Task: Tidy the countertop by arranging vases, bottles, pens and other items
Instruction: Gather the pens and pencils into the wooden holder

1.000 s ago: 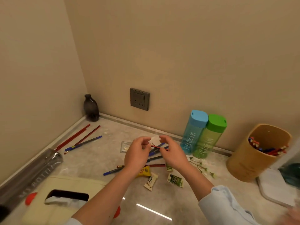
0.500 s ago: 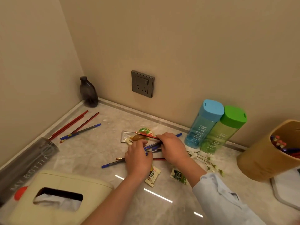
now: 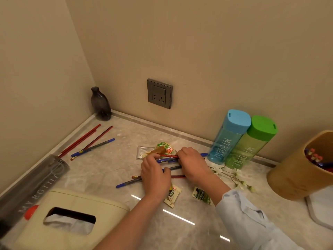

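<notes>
Both of your hands press down on a loose pile of pens mid-counter: your left hand [image 3: 155, 175] curls over the near ends with its thumb on a dark pen [image 3: 172, 167], and your right hand [image 3: 191, 164] lies over the far ends, fingers bent around a red pencil [image 3: 168, 156]. Whether either grip is truly closed on a pen is hard to tell, since the palms hide the contact.

Your hands cover the middle of the pile; only pen tips stick out, a blue one [image 3: 128, 182] toward the left and another [image 3: 204, 154] toward the blue bottle [image 3: 227, 137]. Snack packets [image 3: 165, 147] lie just behind the pile and two more [image 3: 172, 195] sit beside your left wrist.

A grey bottle [image 3: 34, 184] lying along the left wall is cut off by the frame edge, as is the pen cup [image 3: 302, 170] on the right. Small flower stems [image 3: 232, 175] lie between your right arm and the green bottle [image 3: 250, 143].

The tissue box [image 3: 72, 219] crowds the near left. Bare counter [image 3: 108, 166] stays open between the pile and the pens [image 3: 90, 141] near the dark vase [image 3: 100, 104] in the corner.
</notes>
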`<state>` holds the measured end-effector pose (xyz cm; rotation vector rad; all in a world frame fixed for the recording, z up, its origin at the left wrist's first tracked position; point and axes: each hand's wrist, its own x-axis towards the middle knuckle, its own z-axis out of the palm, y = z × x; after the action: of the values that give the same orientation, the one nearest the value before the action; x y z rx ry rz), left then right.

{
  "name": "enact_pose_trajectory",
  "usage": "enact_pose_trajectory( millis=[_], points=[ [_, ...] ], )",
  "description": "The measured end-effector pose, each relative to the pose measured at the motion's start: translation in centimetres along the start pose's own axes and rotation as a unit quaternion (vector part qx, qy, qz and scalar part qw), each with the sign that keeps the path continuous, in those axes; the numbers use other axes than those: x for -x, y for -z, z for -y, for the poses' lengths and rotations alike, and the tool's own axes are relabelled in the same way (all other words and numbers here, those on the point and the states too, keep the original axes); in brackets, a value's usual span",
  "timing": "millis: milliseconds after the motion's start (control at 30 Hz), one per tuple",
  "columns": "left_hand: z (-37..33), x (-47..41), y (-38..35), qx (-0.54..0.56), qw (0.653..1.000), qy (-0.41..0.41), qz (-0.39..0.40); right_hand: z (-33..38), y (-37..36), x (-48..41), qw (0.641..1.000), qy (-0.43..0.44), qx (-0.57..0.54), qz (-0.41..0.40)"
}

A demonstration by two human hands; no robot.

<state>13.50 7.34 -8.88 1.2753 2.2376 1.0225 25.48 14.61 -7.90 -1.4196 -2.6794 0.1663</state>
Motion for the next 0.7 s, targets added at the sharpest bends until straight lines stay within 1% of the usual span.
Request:
enact_pose_trajectory(
  millis=[100,167,233,300,433,600,700],
  points=[
    [-0.2,-0.3,0.3,0.069,0.998,0.008,-0.011,0.5,0.8,0.2,0.998,-0.02,-0.048,-0.03],
    [-0.8,-0.5,0.9,0.125,0.992,0.01,-0.012,1.3,2.0,0.3,0.991,-0.042,-0.102,-0.072],
    [-2.0,-0.5,1.8,0.204,0.979,0.003,0.002,2.2,3.5,0.5,0.98,-0.062,-0.152,-0.113],
    [-3.6,-0.7,2.8,0.271,0.962,-0.021,0.023,3.1,5.0,0.9,0.968,-0.076,-0.199,-0.135],
    [-6.8,-1.4,4.7,0.282,0.953,-0.099,0.06,4.1,7.2,2.0,0.934,-0.081,-0.302,-0.175],
    [-10.3,-0.3,6.4,0.325,0.933,-0.134,0.081,3.6,9.5,4.3,0.88,-0.092,-0.426,-0.189],
    [-12.3,1.0,6.4,0.343,0.922,-0.144,0.11,2.7,11.3,6.4,0.867,-0.097,-0.447,-0.197]
  ],
)
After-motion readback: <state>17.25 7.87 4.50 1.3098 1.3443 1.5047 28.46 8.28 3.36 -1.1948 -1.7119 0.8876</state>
